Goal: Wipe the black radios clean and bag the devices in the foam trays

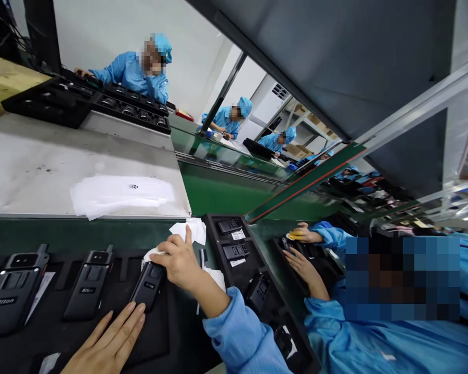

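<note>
My right hand (181, 259) pinches a white wipe (151, 254) against the top end of a black handset (148, 285) marked "Riton". The handset lies back up in a black foam tray (156, 332). My left hand (111, 340) lies flat with its fingers stretched out, fingertips touching the handset's lower end. Left of it in the tray rest another black handset (86, 285) with a stub antenna and a larger-looking handset (17, 296), each showing the same lettering. The front of the handset under my hands is hidden.
White sheets (120, 195) lie on the pale bench, and crumpled white wipes (193, 228) sit past my right hand. By a small black brush (203, 257), a second foam tray (228, 270) holds several devices. On the right, a co-worker's hands (302, 259) hold a device and yellow cloth.
</note>
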Demonstrator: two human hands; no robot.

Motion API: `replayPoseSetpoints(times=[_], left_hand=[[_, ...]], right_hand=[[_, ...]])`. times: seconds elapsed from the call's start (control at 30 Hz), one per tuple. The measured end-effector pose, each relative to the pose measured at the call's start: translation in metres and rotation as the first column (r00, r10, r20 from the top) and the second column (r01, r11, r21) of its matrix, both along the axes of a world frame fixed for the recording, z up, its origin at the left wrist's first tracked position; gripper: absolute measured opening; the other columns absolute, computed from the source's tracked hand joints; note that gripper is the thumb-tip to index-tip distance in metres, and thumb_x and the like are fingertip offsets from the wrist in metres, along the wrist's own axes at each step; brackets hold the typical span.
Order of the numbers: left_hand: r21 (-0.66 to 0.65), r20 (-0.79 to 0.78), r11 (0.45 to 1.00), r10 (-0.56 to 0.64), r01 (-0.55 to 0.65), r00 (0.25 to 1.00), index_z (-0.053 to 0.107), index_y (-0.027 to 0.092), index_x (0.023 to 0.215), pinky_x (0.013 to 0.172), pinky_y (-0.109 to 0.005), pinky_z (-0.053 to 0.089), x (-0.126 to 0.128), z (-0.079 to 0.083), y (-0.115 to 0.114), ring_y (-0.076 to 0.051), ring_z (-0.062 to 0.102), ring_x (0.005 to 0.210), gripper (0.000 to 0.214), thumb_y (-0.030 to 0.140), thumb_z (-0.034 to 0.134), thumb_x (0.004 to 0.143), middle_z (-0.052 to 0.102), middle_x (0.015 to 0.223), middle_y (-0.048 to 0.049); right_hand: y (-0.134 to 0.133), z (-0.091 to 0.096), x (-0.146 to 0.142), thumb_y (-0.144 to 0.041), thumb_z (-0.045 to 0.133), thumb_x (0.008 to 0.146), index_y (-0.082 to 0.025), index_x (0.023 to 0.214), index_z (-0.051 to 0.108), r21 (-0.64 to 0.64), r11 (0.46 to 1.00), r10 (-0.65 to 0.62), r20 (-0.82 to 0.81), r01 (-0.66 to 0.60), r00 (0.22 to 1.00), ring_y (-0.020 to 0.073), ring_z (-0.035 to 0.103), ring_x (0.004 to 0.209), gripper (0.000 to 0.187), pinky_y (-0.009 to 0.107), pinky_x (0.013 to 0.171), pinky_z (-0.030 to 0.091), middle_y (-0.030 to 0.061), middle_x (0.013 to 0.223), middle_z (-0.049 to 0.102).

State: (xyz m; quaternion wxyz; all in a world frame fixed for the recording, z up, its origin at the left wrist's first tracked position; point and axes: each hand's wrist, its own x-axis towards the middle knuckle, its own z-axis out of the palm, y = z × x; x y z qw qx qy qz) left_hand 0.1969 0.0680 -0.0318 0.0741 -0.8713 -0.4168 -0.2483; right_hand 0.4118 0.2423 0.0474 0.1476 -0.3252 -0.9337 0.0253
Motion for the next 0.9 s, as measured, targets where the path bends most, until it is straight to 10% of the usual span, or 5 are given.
replayPoseSetpoints(times=[0.23, 0.4, 0.9], left_hand=[[-0.009, -0.022, 1.0, 0.003, -0.003, 1.0, 0.045, 0.023, 0.154, 0.118, -0.033, 0.028, -0.002, 0.011, 0.0, -0.022, 0.044, 0.143, 0.071, 0.053, 0.057, 0.091, 0.053, 0.154, -0.0002], [-0.044, -0.02, 0.999, 0.028, -0.029, 0.999, 0.041, 0.021, 0.157, 0.111, -0.036, 0.036, 0.0, 0.019, -0.005, -0.024, 0.044, 0.143, 0.076, 0.058, 0.054, 0.092, 0.049, 0.157, -0.0016], [-0.153, 0.017, 0.988, -0.004, 0.007, 1.0, 0.055, 0.016, 0.146, 0.109, -0.042, 0.04, 0.0, 0.013, -0.008, -0.029, 0.045, 0.144, 0.066, 0.048, 0.061, 0.088, 0.048, 0.157, -0.0081]], right_hand=[[-0.061, 0.001, 0.041, 0.0, 0.053, 0.088, -0.032, 0.1, 0.076, -0.089, 0.973, -0.231, -0.245, 0.215, 0.942, 0.021, 0.056, 0.094, 0.041, 0.069, 0.113, 0.014, -0.0015, 0.093, 0.068], [-0.1, -0.006, 0.003, -0.003, 0.047, 0.092, -0.033, 0.112, 0.072, -0.118, 0.92, -0.39, -0.333, 0.373, 0.858, 0.0204, 0.057, 0.094, 0.044, 0.063, 0.112, 0.02, -0.0002, 0.095, 0.065], [-0.113, -0.018, -0.032, -0.005, 0.055, 0.086, -0.027, 0.113, 0.074, -0.038, 0.896, -0.442, -0.176, 0.442, 0.88, 0.025, 0.057, 0.095, 0.04, 0.066, 0.114, 0.016, 0.0045, 0.097, 0.068]])
